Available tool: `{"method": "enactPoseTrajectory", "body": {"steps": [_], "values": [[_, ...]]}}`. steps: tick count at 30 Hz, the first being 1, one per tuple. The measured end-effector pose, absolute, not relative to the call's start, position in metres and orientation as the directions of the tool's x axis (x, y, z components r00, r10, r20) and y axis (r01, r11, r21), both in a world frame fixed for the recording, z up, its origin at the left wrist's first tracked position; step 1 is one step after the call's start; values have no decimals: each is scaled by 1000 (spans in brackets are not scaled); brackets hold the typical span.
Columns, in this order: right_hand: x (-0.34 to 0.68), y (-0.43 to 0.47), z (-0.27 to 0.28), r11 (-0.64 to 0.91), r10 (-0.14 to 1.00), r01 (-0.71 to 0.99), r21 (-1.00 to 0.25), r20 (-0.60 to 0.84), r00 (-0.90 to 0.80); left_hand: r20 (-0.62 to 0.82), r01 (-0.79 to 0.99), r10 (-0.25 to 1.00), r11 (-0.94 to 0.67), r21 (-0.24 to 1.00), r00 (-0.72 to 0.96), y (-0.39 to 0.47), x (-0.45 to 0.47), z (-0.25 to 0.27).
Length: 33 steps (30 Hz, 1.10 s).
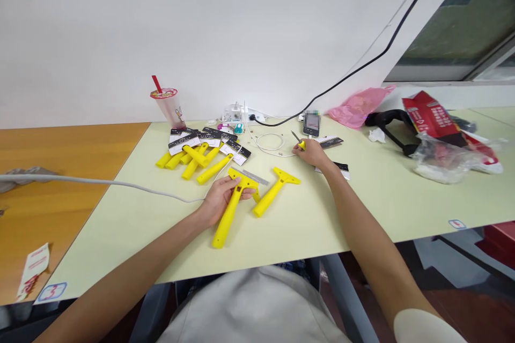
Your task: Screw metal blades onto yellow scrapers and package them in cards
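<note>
My left hand [219,198] is closed around the head of a yellow scraper [227,220], its handle slanting down toward the front edge of the table. A grey metal blade [256,177] lies along the top of that scraper head. Just right of it, a second yellow scraper body [273,193] rests on the table; no blade shows on it. Farther back, my right hand [309,153] grips a screwdriver [298,138] with a yellow handle, its thin shaft pointing up and left. Several yellow scrapers [196,156] with black and white card sleeves [237,151] are piled at the back left.
A cup with a red straw [169,107] stands behind the pile. By the wall are a power strip [237,113], a white cable [269,142] and a phone [311,123]. To the right lie a pink bag [360,107], a red box [432,118] and clear plastic [444,158].
</note>
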State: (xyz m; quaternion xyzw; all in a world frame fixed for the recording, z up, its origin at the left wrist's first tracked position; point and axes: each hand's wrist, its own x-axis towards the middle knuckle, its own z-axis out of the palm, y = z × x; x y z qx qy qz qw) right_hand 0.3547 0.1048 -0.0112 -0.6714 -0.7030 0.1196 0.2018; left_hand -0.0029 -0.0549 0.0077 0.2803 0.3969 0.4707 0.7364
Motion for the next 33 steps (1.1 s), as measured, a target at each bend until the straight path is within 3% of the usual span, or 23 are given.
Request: {"method": "enactPoseTrajectory", "body": {"steps": [13,21,27,33], "values": [[344,101,-9,127,981,897,-424,190,-49,-329,-454,914,404,794,238,-56,-1,10],[306,80,10,467,849,682,-563,502,-167,-401,-420,881,473,775,251,-56,1,16],[240,36,16,626,774,441,-643,442,-453,-405,-428,871,489,760,277,-54,1,12],[202,5,9,666,696,362,-652,369,-616,-356,-387,876,467,795,326,-54,1,7]]}}
